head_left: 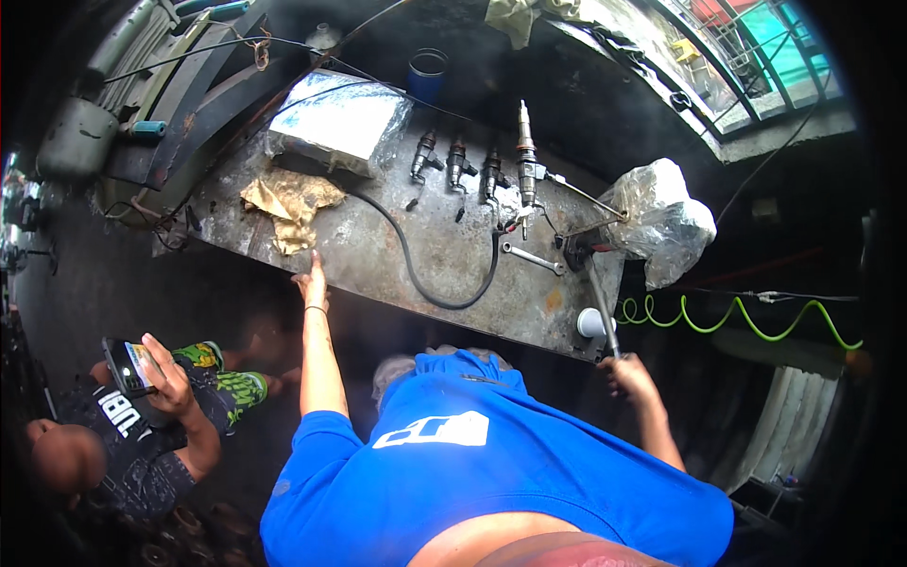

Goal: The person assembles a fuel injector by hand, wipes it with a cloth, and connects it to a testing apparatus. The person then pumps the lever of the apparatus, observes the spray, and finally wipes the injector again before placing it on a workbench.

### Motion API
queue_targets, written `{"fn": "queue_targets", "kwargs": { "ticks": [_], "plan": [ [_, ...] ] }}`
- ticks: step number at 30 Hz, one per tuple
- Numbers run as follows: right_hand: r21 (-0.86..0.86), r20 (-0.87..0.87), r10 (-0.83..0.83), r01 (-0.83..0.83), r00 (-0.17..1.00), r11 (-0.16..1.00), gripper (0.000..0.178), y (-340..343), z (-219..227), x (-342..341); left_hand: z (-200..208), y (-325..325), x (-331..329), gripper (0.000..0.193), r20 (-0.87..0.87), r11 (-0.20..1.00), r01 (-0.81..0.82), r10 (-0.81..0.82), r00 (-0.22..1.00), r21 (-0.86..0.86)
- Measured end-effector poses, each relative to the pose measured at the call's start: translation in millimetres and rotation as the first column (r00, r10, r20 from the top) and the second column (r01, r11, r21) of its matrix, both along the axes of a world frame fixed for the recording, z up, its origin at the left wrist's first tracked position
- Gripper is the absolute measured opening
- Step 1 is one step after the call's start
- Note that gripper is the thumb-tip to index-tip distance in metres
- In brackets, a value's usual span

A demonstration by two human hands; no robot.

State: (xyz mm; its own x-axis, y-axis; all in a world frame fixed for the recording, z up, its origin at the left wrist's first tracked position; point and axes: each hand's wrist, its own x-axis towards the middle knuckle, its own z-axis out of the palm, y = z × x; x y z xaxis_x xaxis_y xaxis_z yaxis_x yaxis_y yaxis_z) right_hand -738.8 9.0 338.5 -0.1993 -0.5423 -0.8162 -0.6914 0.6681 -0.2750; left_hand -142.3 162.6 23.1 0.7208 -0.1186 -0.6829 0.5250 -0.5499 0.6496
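Note:
My right hand (631, 378) is wrapped round the lower end of a long metal lever (601, 300). The lever runs up to a pump-like device (577, 253) at the right end of the metal bench (368, 274). My left hand (312, 285) rests at the bench's front edge with a finger stretched out, holding nothing visible. Just beyond it lies a crumpled gold-brown cloth (295, 203). A long fuel injector (526, 170) is joined to the device by a thin metal pipe (586, 194). Three darker injectors (458, 168) lie to its left.
A combination wrench (533, 258) and a black cable (406, 255) lie on the bench. A white cup (593, 323) sits by its right front edge. Clear plastic (666, 222) wraps something behind the lever. A green coiled hose (746, 331) hangs right. Another person holds a phone (129, 367) at left.

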Motion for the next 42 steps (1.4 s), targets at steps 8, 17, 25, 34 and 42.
{"fn": "queue_targets", "kwargs": {
  "ticks": [8,17,25,34,42],
  "plan": [
    [-0.208,-0.357,-0.128,0.055,0.925,0.977,0.023,67,-127,15,11,0,9,0.136,-0.211,0.99,0.012,-0.043,0.977,-0.143],
    [-0.503,-0.34,-0.056,-0.132,0.939,0.854,0.022,108,-241,-35,3,13,12,0.136,-0.265,0.988,0.01,-0.051,0.963,-0.155],
    [-0.675,-0.248,-0.082,-0.111,0.965,0.73,0.023,110,-289,-40,32,-8,11,0.128,-0.148,0.991,0.006,-0.026,0.989,-0.136],
    [-0.101,0.1,0.068,-0.058,0.993,0.993,0.019,20,-16,-11,31,3,12,0.129,-0.148,0.99,0.057,-0.076,0.986,-0.128],
    [-0.231,-0.11,-0.152,0.124,0.982,0.965,0.022,69,-139,-5,9,5,11,0.117,-0.215,0.974,-0.056,0.008,0.976,-0.218]
  ]
}}
